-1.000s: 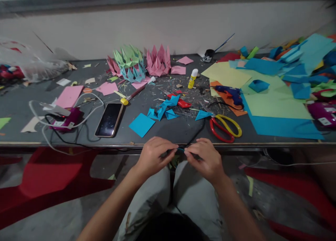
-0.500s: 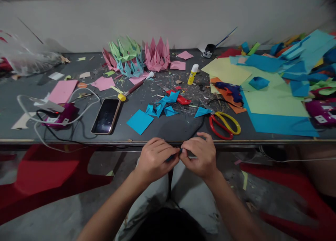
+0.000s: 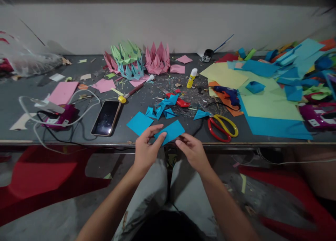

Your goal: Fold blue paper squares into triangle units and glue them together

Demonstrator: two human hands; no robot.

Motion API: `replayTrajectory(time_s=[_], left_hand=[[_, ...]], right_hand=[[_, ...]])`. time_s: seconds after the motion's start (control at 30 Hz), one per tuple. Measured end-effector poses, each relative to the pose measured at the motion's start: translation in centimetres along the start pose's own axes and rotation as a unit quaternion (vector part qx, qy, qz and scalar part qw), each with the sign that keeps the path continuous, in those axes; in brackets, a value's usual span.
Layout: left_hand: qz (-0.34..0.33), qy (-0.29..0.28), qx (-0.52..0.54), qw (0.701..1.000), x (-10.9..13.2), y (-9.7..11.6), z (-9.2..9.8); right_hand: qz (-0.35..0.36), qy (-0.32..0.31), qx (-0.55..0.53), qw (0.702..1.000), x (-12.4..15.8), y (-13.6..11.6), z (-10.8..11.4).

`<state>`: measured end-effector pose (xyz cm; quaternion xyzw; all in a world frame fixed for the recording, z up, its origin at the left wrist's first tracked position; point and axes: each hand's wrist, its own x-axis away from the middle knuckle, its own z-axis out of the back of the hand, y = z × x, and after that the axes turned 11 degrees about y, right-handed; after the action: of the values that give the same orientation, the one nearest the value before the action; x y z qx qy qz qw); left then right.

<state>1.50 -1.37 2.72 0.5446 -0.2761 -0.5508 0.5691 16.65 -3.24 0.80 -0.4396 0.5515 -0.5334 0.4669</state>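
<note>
A rectangle of blue paper (image 3: 173,130) is held over the table's front edge. My left hand (image 3: 147,144) pinches its left end, thumb on top. At its lower right edge, the fingertips of my right hand (image 3: 191,148) are closed on the paper. Just left of my hands lies a flat blue paper square (image 3: 139,122). Several folded blue paper pieces (image 3: 159,111) are grouped beyond it, and one folded blue triangle (image 3: 201,114) sits by the scissors (image 3: 223,127) with red and yellow handles.
Behind stand pink (image 3: 157,61) and green (image 3: 127,54) folded-paper crowns, a glue stick (image 3: 191,78) and a red-handled tool (image 3: 180,100). A phone (image 3: 106,118) and a purple power socket (image 3: 64,117) with cables are left. Right are a glue gun (image 3: 228,95) and coloured paper sheets (image 3: 275,101).
The blue paper, mostly hidden between my fingers before, now shows as a flat rectangle. Both hands have risen slightly toward the table, and the fingers have spread along the paper.
</note>
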Motion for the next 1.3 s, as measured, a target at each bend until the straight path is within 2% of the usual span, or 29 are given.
replayTrajectory(time_s=[0.1,0.2,0.3,0.4,0.53,0.67,0.77,0.87,0.93,1.0,1.17,1.3], left_hand=[[0.040,-0.021,0.031,0.999,-0.2,-0.2,-0.9],[0.037,-0.042,0.016,0.998,-0.4,-0.3,-1.2],[-0.038,-0.075,-0.033,0.996,-0.6,-0.3,-1.3],[-0.103,-0.127,-0.058,0.985,-0.7,-0.4,-1.3],[-0.056,-0.168,-0.053,0.983,-0.9,-0.7,-1.4],[0.000,-0.138,-0.055,0.989,-1.3,-0.8,-1.6],[-0.004,-0.120,-0.125,0.985,-1.9,-0.7,-1.8],[-0.070,-0.102,-0.236,0.964,-2.5,-0.9,-2.2],[-0.121,-0.087,-0.298,0.943,-2.8,-1.2,-2.5],[-0.157,-0.075,-0.337,0.925,-2.8,-1.7,-2.8],[-0.240,-0.062,-0.362,0.898,-2.4,-3.0,-3.0],[-0.305,-0.084,-0.325,0.891,-2.3,-3.4,-2.7]], right_hand=[[-0.055,0.032,-0.052,0.997,-0.1,-0.2,-1.5],[-0.054,0.085,-0.042,0.994,-0.3,-0.1,-1.9],[-0.037,0.104,0.000,0.994,-0.7,-0.1,-1.5],[-0.028,0.097,0.032,0.994,-1.2,-0.2,-0.8],[-0.003,0.049,0.076,0.996,-2.0,-0.2,0.2],[0.024,0.033,0.141,0.989,-2.7,0.1,0.8],[0.079,0.045,0.282,0.955,-3.1,0.3,0.9],[0.153,0.053,0.439,0.884,-3.7,0.5,0.9],[0.187,0.065,0.505,0.840,-4.0,0.7,0.8],[0.210,0.083,0.537,0.813,-4.2,0.9,0.7],[0.289,0.089,0.527,0.794,-4.1,1.7,0.8],[0.331,0.069,0.501,0.797,-3.6,1.8,1.0]])
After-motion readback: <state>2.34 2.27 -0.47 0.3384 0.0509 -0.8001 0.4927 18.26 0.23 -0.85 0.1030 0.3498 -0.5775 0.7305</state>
